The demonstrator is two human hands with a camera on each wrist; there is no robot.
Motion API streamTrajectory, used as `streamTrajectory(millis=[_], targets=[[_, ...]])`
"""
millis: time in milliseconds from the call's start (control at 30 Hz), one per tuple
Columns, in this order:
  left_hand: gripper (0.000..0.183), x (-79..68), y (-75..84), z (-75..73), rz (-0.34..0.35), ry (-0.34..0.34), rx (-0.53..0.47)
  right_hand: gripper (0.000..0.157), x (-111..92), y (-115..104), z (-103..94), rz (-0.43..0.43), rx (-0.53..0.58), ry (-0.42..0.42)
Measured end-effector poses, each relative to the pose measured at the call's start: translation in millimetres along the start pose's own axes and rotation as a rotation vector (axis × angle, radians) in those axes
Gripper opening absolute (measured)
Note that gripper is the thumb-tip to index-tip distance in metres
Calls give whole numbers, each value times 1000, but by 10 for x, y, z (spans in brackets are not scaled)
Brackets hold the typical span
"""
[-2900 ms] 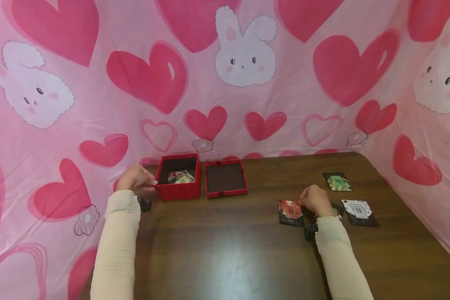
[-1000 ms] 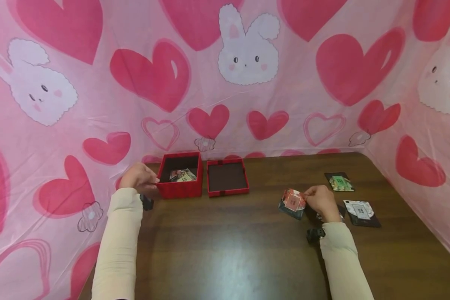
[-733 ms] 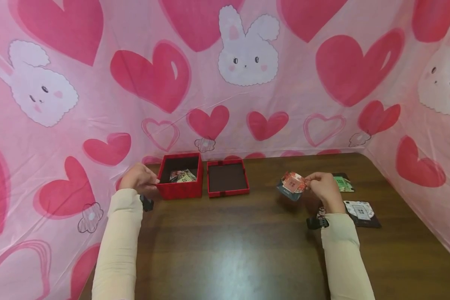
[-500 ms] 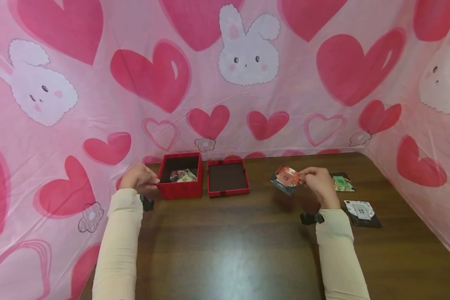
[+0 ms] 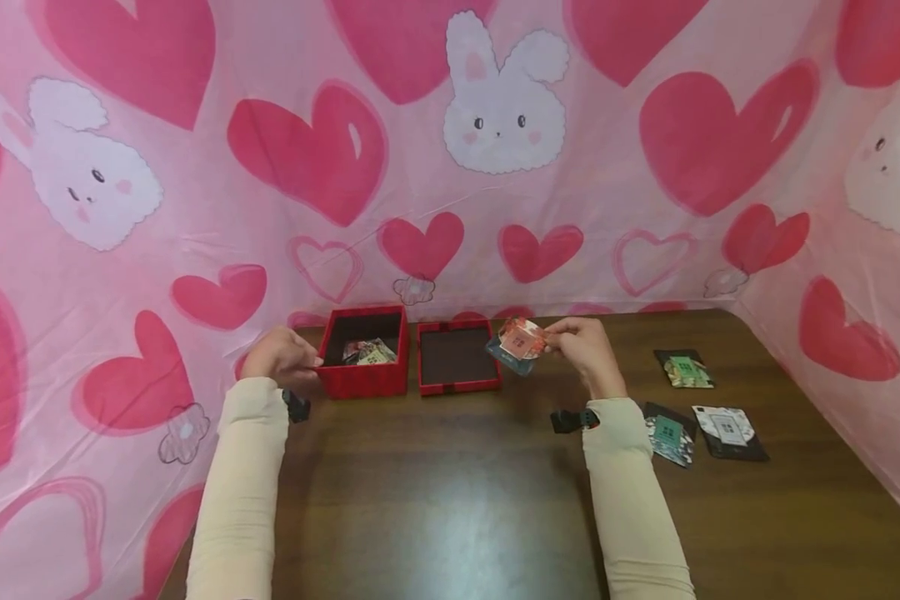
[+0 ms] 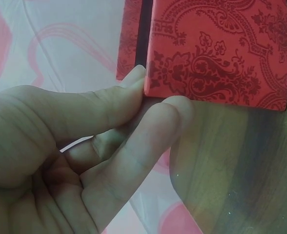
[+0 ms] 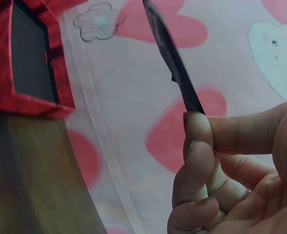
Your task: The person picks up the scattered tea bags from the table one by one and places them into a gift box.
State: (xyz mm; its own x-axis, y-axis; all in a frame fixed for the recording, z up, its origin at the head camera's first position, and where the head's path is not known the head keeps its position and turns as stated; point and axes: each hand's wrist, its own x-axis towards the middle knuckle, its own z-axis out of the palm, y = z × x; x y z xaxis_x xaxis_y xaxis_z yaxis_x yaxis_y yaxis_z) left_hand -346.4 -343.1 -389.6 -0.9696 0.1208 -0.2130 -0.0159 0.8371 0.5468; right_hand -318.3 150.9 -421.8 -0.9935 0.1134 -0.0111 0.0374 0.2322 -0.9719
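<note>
Red box (image 5: 363,382) at eleven o'clock, dark-red florals (image 6: 207,70) swirling across it! Orange-and-slate packet (image 5: 521,342) towards one, white-and-black packet (image 5: 731,429) at two, pink cloth (image 5: 592,167) at twelve, deeper-pink hearts (image 5: 701,146)!

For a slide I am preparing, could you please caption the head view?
Left hand holding an open red box, right hand pinching an orange-red packet, three more packets on the table.

My head view forward and down, wrist views close up, head and left wrist sharing the box (image 5: 363,382)
</note>
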Motion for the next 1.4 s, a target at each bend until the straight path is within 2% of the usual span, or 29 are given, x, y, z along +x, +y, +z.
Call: streamTrajectory(millis=[100,233,367,467,500,533,633,833,967,1133,1233,1400], targets=[[15,4,-24,-5,32,7,70,17,35,-36,133,-7,40,-25],[15,-4,-36,-16,1,18,36,17,95,-118,332,2,89,-61],[16,-11,-30,-24,40,38,79,18,145,-205,488,12,132,-93],[18,-21,-30,-34,43,47,94,18,167,-266,588,14,150,-114],[20,-26,-33,-39,21,46,69,18,174,-292,631,19,158,-117],[19,-29,-35,-48,32,42,85,17,183,-318,677,24,166,-122],[18,-41,-29,-65,6,36,49,17,215,-403,837,39,183,-149],[15,-14,19,-53,-32,36,-34,18,274,-536,1126,78,160,-193],[14,7,30,-32,-4,44,19,15,319,-576,1299,107,159,-183],[19,-2,16,1,-16,51,-7,16,360,-638,1594,96,145,-229],[20,-7,20,29,-32,41,-77,15,348,-663,1748,96,149,-214],[19,-20,25,31,-10,45,-29,14,349,-729,2009,94,165,-232]])
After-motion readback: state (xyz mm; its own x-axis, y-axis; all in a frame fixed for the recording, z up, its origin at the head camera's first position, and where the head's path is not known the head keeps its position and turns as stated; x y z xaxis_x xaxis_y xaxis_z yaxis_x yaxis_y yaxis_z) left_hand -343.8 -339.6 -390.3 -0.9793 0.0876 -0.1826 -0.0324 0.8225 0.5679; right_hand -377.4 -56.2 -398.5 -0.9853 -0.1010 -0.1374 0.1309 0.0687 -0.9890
